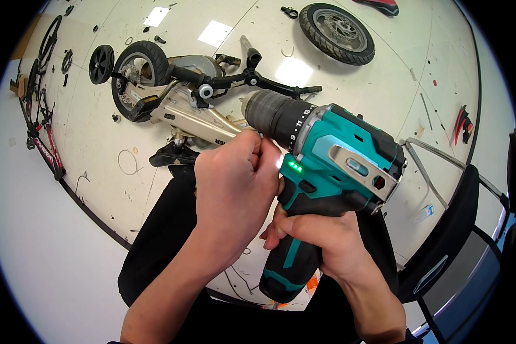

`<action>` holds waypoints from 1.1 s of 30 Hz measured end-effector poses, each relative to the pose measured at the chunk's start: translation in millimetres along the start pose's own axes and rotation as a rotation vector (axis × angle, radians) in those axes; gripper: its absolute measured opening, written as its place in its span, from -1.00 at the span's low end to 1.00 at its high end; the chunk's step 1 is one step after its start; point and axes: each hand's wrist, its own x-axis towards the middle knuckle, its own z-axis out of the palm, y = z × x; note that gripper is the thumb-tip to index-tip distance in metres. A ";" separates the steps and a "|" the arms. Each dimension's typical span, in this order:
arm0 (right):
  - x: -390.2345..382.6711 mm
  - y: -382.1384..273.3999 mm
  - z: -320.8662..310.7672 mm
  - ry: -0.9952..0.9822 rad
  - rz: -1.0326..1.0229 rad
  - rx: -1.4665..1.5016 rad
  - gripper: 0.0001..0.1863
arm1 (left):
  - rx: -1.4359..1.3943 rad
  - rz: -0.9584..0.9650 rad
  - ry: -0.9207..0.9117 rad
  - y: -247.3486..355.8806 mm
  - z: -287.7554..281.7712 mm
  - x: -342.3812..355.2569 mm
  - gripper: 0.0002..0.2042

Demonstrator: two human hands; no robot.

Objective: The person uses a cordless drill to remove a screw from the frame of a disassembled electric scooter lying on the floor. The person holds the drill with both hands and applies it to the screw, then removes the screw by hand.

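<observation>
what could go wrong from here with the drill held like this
If the drill starts, its chuck could nip the left hand, which is close beside it. If the right hand slips, the drill might fall toward the legs. The loose wheel lying on the floor could trip someone.

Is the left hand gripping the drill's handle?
No, the right hand is wrapped around the handle of the teal drill, while the left hand is curled near its front end.

from here i see smooth plastic on the cordless drill (321,178) and a metal belt clip (341,155). the tiled floor (398,80) looks glossy.
</observation>
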 end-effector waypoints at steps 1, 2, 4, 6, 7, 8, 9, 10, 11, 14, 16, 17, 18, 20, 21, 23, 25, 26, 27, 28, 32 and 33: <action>0.1 -0.1 -0.5 -0.012 -0.011 0.031 -0.65 | -0.013 -0.024 -0.004 -0.1 0.0 -0.2 -0.78; 0.3 -0.5 -1.2 -0.018 -0.013 0.057 -0.64 | -0.005 -0.005 0.002 0.0 0.3 -0.5 -0.78; 0.1 -1.2 -2.2 -0.024 -0.009 0.075 -0.63 | -0.010 -0.009 0.006 0.7 0.8 -0.9 -0.78; -0.3 -1.7 -2.5 -0.014 0.019 0.056 -0.61 | 0.009 0.001 0.000 1.0 0.1 -0.5 -0.78; -0.2 -1.7 -2.7 -0.034 0.008 0.082 -0.61 | 0.004 -0.016 -0.008 1.2 0.1 -0.3 -0.78; -0.2 -1.6 -2.8 -0.043 0.013 0.103 -0.61 | -0.007 -0.024 -0.004 1.4 0.6 -0.6 -0.77; -0.3 -1.3 -2.7 -0.051 0.026 0.128 -0.61 | -0.025 -0.054 -0.005 1.6 1.1 -1.3 -0.76; -0.2 -0.9 -2.5 -0.044 0.017 0.122 -0.61 | -0.041 -0.083 -0.005 1.7 1.1 -1.6 -0.76; -0.4 -0.4 -2.2 -0.036 0.016 0.119 -0.61 | -0.019 -0.065 -0.010 1.3 0.6 -1.2 -0.76; -0.7 0.2 -2.5 -0.032 0.004 0.102 -0.62 | 0.034 -0.019 -0.020 0.5 0.3 -0.3 -0.78; 0.0 0.5 -1.9 -0.035 -0.002 0.097 -0.63 | 0.067 -0.029 -0.024 0.6 0.0 0.6 -0.78; 0.0 0.7 -1.9 -0.030 -0.001 0.098 -0.63 | 0.034 -0.016 -0.014 0.7 0.6 0.0 -0.78; 0.0 0.8 -1.9 -0.020 0.008 0.097 -0.63 | 0.004 -0.031 -0.014 1.0 1.4 -1.0 -0.78; -0.6 0.9 -1.8 -0.007 -0.010 0.069 -0.64 | -0.018 -0.025 -0.017 0.5 2.0 -1.2 -0.77; -0.7 1.0 -1.7 0.014 -0.003 0.038 -0.64 | -0.010 -0.006 -0.018 -0.1 2.1 -0.2 -0.77; -1.0 0.7 -2.4 -0.003 -0.011 0.072 -0.65 | -0.016 0.002 -0.024 -0.9 1.9 -0.1 -0.77; -0.3 0.8 -3.2 -0.012 -0.025 0.072 -0.65 | -0.058 -0.024 -0.035 -0.9 2.1 -0.7 -0.76; 1.1 1.4 -3.2 -0.019 -0.040 0.063 -0.64 | -0.052 -0.027 -0.036 -0.8 2.5 -0.8 -0.76; 1.8 1.7 -3.1 -0.002 -0.033 0.035 -0.64 | -0.057 -0.033 -0.037 -0.6 2.8 -0.6 -0.75; 1.7 1.7 -3.2 -0.020 -0.045 0.060 -0.64 | -0.068 -0.059 -0.042 -0.4 3.0 -0.5 -0.75; 1.1 1.5 -3.1 -0.005 -0.024 0.068 -0.65 | -0.070 -0.035 -0.028 1.2 2.9 -1.8 -0.73; 1.0 1.7 -3.3 -0.002 -0.024 0.060 -0.65 | -0.075 -0.035 -0.023 1.5 3.2 -2.3 -0.73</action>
